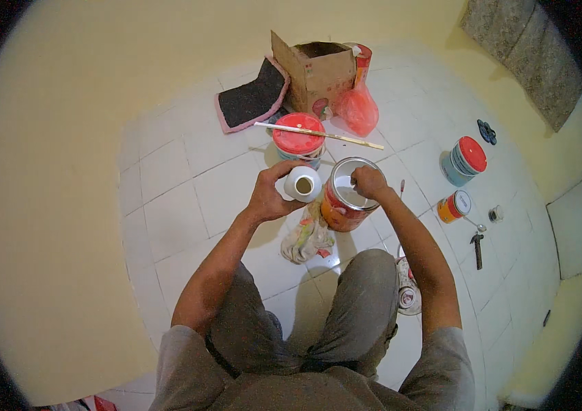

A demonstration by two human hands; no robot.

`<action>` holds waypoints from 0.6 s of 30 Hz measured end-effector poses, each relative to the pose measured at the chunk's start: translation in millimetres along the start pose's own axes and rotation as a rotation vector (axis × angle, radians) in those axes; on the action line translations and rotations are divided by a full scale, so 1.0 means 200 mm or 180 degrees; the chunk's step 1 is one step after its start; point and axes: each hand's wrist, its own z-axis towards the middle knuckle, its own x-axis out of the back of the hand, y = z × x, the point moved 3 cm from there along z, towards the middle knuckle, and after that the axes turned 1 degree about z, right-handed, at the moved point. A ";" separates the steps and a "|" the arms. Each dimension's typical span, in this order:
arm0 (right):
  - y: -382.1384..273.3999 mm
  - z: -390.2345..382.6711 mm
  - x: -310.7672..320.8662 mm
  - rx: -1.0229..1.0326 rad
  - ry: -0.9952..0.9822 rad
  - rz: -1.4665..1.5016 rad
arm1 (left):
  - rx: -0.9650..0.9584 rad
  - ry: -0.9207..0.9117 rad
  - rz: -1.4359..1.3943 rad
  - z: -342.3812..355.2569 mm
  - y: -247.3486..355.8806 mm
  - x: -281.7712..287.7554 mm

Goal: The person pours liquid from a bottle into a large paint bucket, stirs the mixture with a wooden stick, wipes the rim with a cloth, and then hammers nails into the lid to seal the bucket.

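Note:
My left hand (267,196) is wrapped round a white bottle (313,176) with an uncapped round mouth, held up just left of a large open paint can (343,214). The can has a silver rim and a red and orange label, and its inside looks white. Over the can's right rim, my right hand (371,183) is closed with its fingers curled inward. Whatever it grips, if anything, is hidden. A crumpled, stained cloth (306,238) lies on the floor against the can's left side, below the bottle.
A red-lidded bucket (298,137) with a long stick (328,135) across it stands beyond the can. Behind are a cardboard box (332,79), red plastic bag (358,109) and black mat (253,99). Rightward are another bucket (461,168), a small can (450,207) and a hammer (478,253).

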 end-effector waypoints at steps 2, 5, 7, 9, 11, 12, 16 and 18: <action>-0.02 -0.01 0.07 0.0058 0.0069 0.0036 | -0.0109 0.0073 -0.0035 0.00 0.03 0.00; -0.04 -0.04 0.23 -0.0248 0.0048 0.0111 | -0.0352 0.0171 -0.0020 0.00 0.06 0.01; -0.07 -0.09 0.33 -0.0255 0.0092 0.0203 | -0.0483 0.0193 0.0028 -0.01 0.08 0.01; -0.11 -0.13 0.42 -0.0261 0.0131 0.0294 | -0.0600 0.0320 0.0050 -0.01 0.09 0.02; -0.15 -0.21 0.51 -0.0224 0.0189 0.0256 | -0.0560 0.0293 0.0056 -0.01 0.10 0.01; -0.16 -0.25 0.54 -0.0241 0.0176 0.0250 | -0.0513 0.0266 0.0074 -0.01 0.11 0.01; -0.26 -0.41 0.71 -0.0365 0.0303 0.0301 | -0.0392 0.0369 0.0089 -0.02 0.09 0.01; -0.32 -0.52 0.79 -0.0427 0.0414 0.0323 | 0.0092 0.0513 0.0363 -0.03 0.08 0.04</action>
